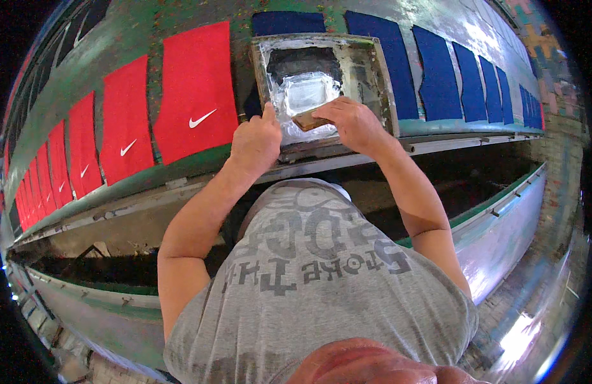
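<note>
A screen printing frame point(386, 86) lies on the long table, over dark blue fabric that shows past its far edge. White ink point(307, 93) is smeared thickly around a rectangular patch on its mesh. My right hand point(355, 125) grips a small brown squeegee point(312, 120) by its upper edge, tilted against the inked mesh. At the frame's near left side, my left hand point(256, 139) is closed on the wooden edge, one finger pointing up along it. What its other fingers press on is partly hidden.
Left along the table point(200, 168) runs a row of red fabric pieces point(197, 83), several with a white curved mark. Dark blue pieces point(440, 73) without visible marks run along the right. Behind me stands another long table point(510, 221), past a dark gap.
</note>
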`<state>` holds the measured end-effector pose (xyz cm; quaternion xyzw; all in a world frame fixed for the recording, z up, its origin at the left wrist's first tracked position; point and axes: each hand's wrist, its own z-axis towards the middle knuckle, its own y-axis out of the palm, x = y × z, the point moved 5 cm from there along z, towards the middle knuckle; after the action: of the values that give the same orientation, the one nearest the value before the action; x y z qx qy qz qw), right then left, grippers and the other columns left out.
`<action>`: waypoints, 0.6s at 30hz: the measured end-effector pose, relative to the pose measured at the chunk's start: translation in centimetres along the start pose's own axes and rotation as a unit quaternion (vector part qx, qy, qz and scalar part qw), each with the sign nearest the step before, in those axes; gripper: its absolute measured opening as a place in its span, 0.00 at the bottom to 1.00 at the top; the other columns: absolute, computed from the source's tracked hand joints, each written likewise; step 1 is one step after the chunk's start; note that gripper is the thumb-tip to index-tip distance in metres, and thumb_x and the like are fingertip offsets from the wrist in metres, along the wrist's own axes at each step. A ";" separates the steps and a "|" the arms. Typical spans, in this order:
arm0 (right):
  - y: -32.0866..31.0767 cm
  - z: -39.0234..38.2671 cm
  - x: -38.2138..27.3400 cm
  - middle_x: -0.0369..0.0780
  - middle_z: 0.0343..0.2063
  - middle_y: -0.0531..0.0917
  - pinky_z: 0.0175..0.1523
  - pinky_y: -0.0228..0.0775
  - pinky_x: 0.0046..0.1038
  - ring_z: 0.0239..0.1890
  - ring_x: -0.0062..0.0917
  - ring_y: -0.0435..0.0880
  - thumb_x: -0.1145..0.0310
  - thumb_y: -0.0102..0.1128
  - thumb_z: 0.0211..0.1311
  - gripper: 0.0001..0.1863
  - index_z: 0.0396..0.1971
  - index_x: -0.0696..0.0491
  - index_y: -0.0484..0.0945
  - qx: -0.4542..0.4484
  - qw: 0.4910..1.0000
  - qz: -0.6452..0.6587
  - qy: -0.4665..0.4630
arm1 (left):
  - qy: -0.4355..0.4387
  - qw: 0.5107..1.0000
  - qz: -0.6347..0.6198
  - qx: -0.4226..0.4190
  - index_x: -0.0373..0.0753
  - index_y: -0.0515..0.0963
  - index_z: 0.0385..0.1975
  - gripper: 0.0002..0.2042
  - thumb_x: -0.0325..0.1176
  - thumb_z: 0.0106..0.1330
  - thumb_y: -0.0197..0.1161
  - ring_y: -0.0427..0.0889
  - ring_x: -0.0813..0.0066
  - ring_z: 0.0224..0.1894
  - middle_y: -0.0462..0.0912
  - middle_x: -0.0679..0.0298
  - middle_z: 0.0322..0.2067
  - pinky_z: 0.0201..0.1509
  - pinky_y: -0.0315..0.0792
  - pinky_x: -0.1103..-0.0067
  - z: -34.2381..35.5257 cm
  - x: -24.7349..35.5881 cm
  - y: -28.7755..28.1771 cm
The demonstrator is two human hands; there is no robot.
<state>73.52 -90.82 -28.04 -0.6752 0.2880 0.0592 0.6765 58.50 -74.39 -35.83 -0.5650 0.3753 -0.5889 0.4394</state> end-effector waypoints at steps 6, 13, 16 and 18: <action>-1.6 4.4 3.4 0.46 0.51 0.93 0.63 0.82 0.46 0.57 0.49 0.89 0.78 0.64 0.66 0.19 0.54 0.51 0.91 0.008 0.999 -0.001 0.038 | -0.021 1.000 0.002 0.003 0.28 0.89 0.44 0.12 0.27 0.65 0.67 0.93 0.56 0.40 0.85 0.40 0.63 0.38 0.89 0.62 0.2 0.3 -0.6; -0.2 2.2 1.5 0.44 0.50 0.94 0.63 0.83 0.43 0.54 0.44 0.92 0.79 0.63 0.63 0.21 0.55 0.51 0.91 0.044 0.997 -0.030 -0.062 | -0.073 0.997 -0.017 0.006 0.27 0.88 0.43 0.12 0.26 0.63 0.67 0.92 0.55 0.43 0.85 0.45 0.63 0.43 0.89 0.62 0.3 1.1 -0.7; 0.5 -0.7 -0.1 0.44 0.52 0.92 0.63 0.82 0.43 0.55 0.44 0.90 0.77 0.64 0.62 0.21 0.56 0.52 0.90 0.034 0.996 -0.040 -0.066 | -0.100 0.995 -0.012 0.022 0.28 0.88 0.41 0.10 0.26 0.63 0.67 0.90 0.52 0.46 0.85 0.48 0.62 0.50 0.88 0.61 0.6 1.2 -0.4; 0.8 -2.2 -0.7 0.43 0.52 0.91 0.64 0.81 0.43 0.55 0.43 0.89 0.75 0.66 0.62 0.21 0.56 0.52 0.89 0.026 0.996 -0.041 -0.069 | -0.112 0.991 -0.030 0.071 0.30 0.87 0.40 0.09 0.26 0.64 0.67 0.90 0.50 0.47 0.86 0.50 0.60 0.53 0.86 0.60 0.7 1.1 -0.3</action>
<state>71.86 -92.67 -28.27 -0.6628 0.2142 0.0706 0.7140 59.24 -75.29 -35.14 -0.6059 0.2642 -0.5601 0.4993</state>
